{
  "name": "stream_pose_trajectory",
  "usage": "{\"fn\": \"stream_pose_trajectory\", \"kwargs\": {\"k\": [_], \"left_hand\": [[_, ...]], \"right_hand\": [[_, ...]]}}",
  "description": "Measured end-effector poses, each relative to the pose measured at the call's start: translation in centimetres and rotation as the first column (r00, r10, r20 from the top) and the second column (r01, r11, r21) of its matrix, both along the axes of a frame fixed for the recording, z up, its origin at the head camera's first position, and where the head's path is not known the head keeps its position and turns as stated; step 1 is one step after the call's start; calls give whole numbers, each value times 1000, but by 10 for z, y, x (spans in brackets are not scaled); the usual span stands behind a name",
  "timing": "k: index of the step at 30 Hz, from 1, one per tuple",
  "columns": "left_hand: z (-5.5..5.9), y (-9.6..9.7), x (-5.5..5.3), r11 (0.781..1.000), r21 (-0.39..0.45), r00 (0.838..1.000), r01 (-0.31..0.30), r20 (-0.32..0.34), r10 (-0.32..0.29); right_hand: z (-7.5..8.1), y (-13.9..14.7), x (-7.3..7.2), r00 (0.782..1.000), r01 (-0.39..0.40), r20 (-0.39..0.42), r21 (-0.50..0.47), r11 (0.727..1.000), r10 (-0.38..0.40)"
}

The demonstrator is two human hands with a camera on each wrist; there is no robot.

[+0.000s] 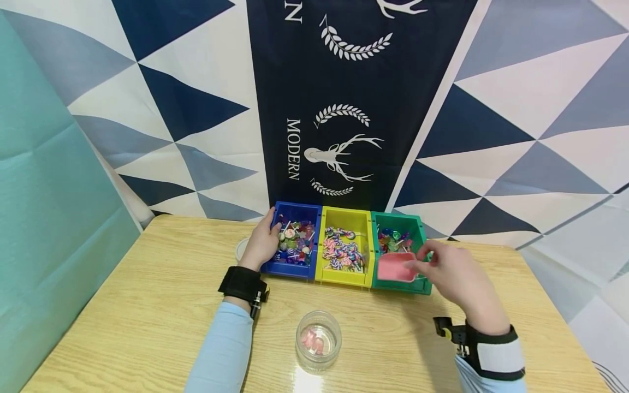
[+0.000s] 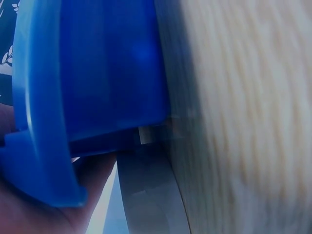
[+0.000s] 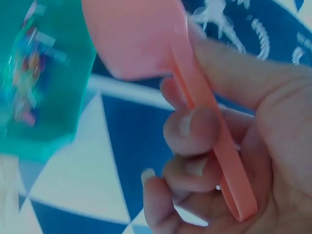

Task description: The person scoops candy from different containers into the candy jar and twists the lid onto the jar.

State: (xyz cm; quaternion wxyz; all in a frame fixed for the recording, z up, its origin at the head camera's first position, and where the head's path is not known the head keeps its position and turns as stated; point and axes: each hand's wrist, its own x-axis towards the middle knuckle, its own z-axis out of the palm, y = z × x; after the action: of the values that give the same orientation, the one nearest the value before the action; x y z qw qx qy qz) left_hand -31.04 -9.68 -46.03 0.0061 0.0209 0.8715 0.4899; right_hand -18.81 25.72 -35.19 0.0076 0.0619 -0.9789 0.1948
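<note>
My left hand (image 1: 262,243) grips the left wall of a blue bin (image 1: 291,268), thumb over its rim. Small mixed charms and candy-like pieces lie inside that bin. Joined to it on the right are a yellow bin (image 1: 345,278) of swirl-striped lollipop pieces and a green bin (image 1: 402,286) of colourful bits. Over the green bin, my right hand (image 1: 449,270) holds a pink scoop (image 1: 395,267). The right wrist view shows fingers and thumb wrapped round the scoop's handle (image 3: 229,168).
In front of the bins stands a clear round jar (image 1: 318,339) with a few pink pieces at its bottom. A whitish round lid-like thing (image 1: 241,249) lies left of the blue bin, partly behind my left hand. A patterned cloth wall (image 1: 334,82) rises behind the wooden table (image 1: 162,284).
</note>
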Motion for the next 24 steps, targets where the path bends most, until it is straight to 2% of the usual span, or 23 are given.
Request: {"fn": "stream_pose_trajectory", "kwargs": {"k": [3,7,12,16,24], "left_hand": [[0,1,0,1000,-6,1000,0,-2,0],[1,1,0,1000,-9,1000,-1,-5,1],[1,2,1,1000,-19,1000,-9,-15,9],[1,1,2,1000,-19,1000,-10,-16,10],[1,1,1,1000,-10,1000,-6,-11,6]], "right_hand": [[-3,13,-2,997,76,-31,6,997,-76],[-9,19,-5,992,120,-37,13,993,-119],[-15,18,-11,995,100,-28,45,994,-98],[-17,15,-13,997,79,14,79,994,-80],[-15,8,-13,987,103,112,146,984,-119]]}}
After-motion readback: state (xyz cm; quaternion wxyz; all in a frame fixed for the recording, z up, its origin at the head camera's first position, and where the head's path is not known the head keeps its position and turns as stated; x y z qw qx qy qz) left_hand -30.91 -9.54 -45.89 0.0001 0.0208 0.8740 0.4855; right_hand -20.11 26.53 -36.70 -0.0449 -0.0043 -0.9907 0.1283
